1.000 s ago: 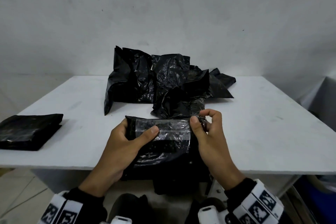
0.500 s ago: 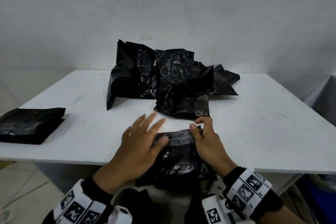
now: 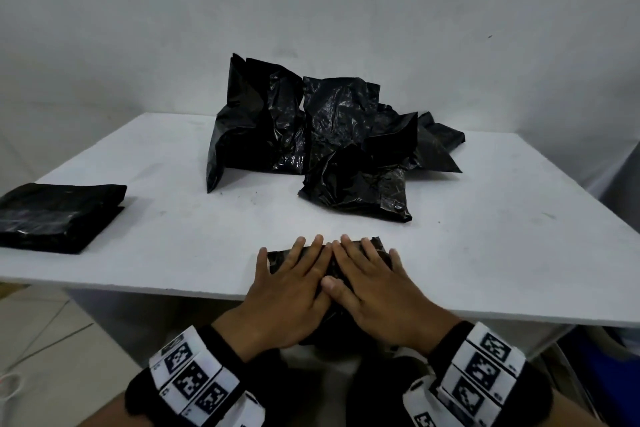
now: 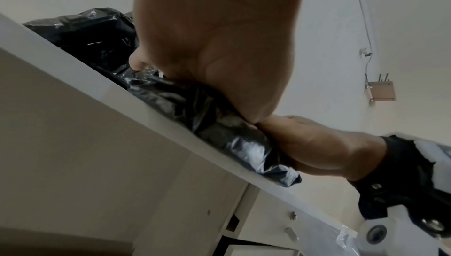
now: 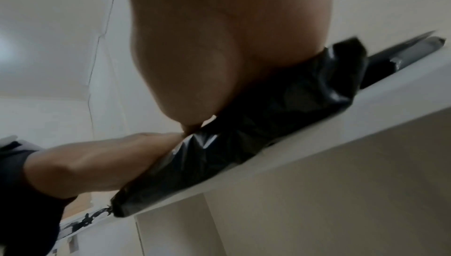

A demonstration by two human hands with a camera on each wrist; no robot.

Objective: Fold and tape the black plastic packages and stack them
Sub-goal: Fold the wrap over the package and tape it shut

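Both hands lie flat, palms down and side by side, on a folded black package (image 3: 375, 242) at the near edge of the white table (image 3: 485, 253). The left hand (image 3: 287, 291) has its fingers straight and slightly spread over the package's left half, its thumb tucked by the right hand's thumb. The right hand (image 3: 374, 291) covers the right half the same way, fingers straight, index fingers nearly touching at the middle. Neither hand curls round the plastic; both press on it from above. The package's near end overhangs the table's near edge under the wrists, as the left wrist view shows: crinkled glossy plastic (image 4: 219, 125) sits on the edge beneath the palm (image 4: 219, 48). In the right wrist view the package (image 5: 280, 115) is squeezed between the palm (image 5: 207, 57) and the tabletop, its end jutting past the edge. At the centre of the table, toward the far edge, is a heap of loose, crumpled black packages (image 3: 322, 135), well apart from the hands. By the left edge lies a flat folded stack (image 3: 59, 215) of black plastic, partly cut off by the frame. Marker bands (image 3: 194, 378) wrap both wrists over black sleeves. Whether tape is on the pressed package cannot be told, since the hands cover it.
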